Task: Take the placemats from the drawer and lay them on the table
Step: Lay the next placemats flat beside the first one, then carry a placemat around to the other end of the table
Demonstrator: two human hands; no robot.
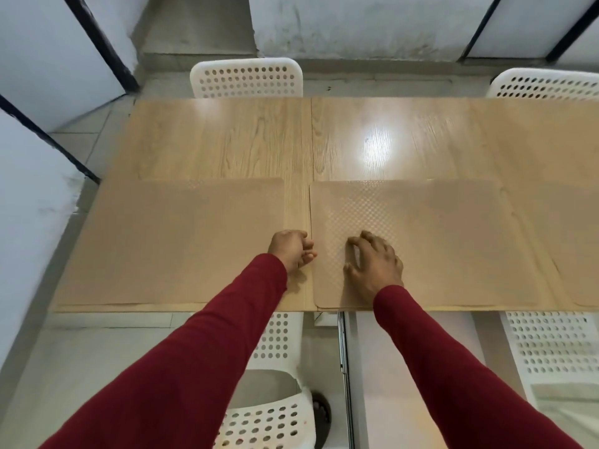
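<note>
Two tan placemats lie flat along the near edge of the worktop (356, 137): the left placemat (168, 241) at 9 o'clock, the right placemat (453, 241) at 3 o'clock. The left hand (291, 249) is loosely curled, grasping nothing, over the gap between them. The right hand (376, 262) presses spread fingers (355, 244) on the right placemat.

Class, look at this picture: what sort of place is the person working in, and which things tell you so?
Probably a dining area: a long light wooden table, white perforated plastic chairs on both sides, and tan textured placemats laid along the near edge.

No readable text, labels, brands, numbers or signs anywhere in view.
</note>
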